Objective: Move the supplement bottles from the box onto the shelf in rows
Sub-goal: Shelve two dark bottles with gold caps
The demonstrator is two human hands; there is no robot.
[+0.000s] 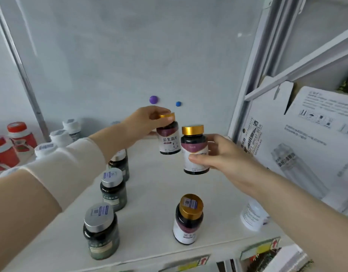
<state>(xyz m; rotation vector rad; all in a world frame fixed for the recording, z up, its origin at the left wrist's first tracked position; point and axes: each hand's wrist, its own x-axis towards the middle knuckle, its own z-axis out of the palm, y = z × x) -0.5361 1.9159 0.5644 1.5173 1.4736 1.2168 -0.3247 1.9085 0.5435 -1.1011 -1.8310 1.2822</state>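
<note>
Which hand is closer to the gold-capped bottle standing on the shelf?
Right. The right hand, gripping a second bottle, is just above and behind the standing bottle; the left hand, gripping a third bottle, is farther back and left.

Both arms out fwd. L hand [147, 122] pinches far bottle [168, 141] by its cap, fingers over top. R hand [218, 154] wraps near bottle [192, 143], thumb across front.

1 head-worn wide-angle view faces forward and down, close above the white shelf [149, 195], its back wall [130, 55] ahead.
</note>
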